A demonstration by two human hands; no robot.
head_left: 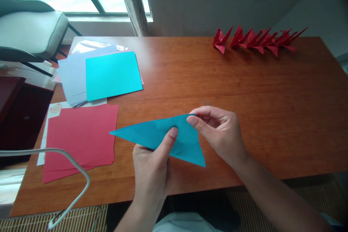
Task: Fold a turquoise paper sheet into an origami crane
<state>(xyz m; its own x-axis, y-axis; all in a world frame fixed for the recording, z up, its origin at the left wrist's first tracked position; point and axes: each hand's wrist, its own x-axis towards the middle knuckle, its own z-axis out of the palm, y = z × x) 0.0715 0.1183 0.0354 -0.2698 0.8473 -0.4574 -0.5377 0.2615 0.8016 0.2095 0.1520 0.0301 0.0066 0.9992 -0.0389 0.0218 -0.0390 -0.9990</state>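
Observation:
A folded sheet of blue paper (152, 132) is held above the table's near part, its long point toward the left and another corner hanging down at the right. My left hand (152, 168) grips it from below, thumb flat on the upper face and fingers hidden beneath. Between thumb and fingertips, my right hand (219, 130) pinches the paper's upper right corner. Creases run across the sheet near the left thumb.
Several red paper cranes (255, 40) stand along the table's (174, 79) far edge. Flat blue paper (114, 76) tops a pile of white sheets (73, 76). Red sheets (81, 137) lie nearer me. A white cable (73, 163) crosses the lower left; a chair (32, 32) stands beyond.

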